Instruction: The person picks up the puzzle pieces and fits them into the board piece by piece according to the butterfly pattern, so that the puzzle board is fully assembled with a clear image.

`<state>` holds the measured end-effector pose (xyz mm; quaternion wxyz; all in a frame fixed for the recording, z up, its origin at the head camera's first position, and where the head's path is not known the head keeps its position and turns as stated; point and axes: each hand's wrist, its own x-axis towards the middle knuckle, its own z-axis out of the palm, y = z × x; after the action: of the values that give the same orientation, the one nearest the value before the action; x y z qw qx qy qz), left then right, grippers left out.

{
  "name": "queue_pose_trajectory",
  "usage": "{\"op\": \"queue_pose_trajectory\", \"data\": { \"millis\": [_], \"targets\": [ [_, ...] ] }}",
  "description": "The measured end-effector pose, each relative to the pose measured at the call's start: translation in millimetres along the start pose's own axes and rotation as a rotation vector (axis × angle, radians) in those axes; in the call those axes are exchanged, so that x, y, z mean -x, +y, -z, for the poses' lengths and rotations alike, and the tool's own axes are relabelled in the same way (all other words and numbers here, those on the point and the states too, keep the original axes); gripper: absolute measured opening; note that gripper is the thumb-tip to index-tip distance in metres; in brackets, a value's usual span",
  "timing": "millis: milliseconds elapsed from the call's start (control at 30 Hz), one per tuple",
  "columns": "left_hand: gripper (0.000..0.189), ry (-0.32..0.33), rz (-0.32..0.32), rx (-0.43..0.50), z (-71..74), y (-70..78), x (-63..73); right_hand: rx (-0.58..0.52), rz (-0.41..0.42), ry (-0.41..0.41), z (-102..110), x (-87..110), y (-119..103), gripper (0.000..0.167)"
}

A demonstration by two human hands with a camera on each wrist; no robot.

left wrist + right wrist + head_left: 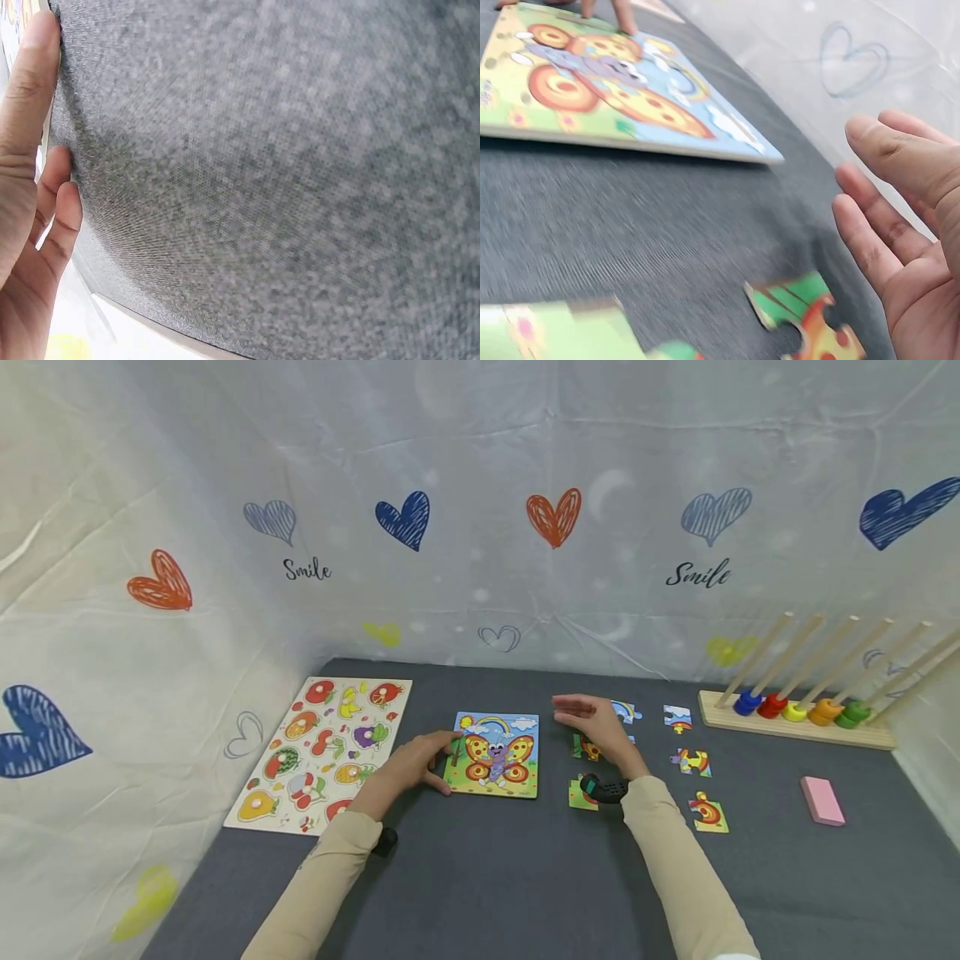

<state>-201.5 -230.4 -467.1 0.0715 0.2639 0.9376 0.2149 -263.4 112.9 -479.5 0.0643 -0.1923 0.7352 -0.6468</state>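
A square butterfly puzzle (498,768) lies flat on the dark table, with a rainbow and sun printed along its top. My left hand (420,760) rests at its left side; in the right wrist view its fingertips touch the picture, and in the left wrist view the thumb (34,75) lies along the edge. To the right of the puzzle hovers my right hand (596,727), fingers extended and holding nothing. Below and beside it are loose jigsaw pieces, one with a green corner (806,289) and one mostly light green (581,795).
More jigsaw pieces lie further right, including a rainbow piece (693,762) and an orange-ringed one (711,817). At left sits a fruit peg board (281,793). A wooden stacker (795,723) with coloured rings and a pink block (822,801) stand at right. Behind hangs a heart-printed curtain (480,527).
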Motion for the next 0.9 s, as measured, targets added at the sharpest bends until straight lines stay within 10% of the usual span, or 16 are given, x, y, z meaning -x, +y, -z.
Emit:
{"op": "queue_pose_trajectory", "data": {
  "millis": [633,900],
  "targets": [
    [0.088,0.007,-0.007,0.01,-2.1,-1.6,1.1,0.036,0.016,0.108,70,25.6,5,0.041],
    [0.087,0.003,-0.006,0.02,-0.2,0.8,2.9,0.236,-0.081,0.17,94,34.2,9,0.042]
  ]
}}
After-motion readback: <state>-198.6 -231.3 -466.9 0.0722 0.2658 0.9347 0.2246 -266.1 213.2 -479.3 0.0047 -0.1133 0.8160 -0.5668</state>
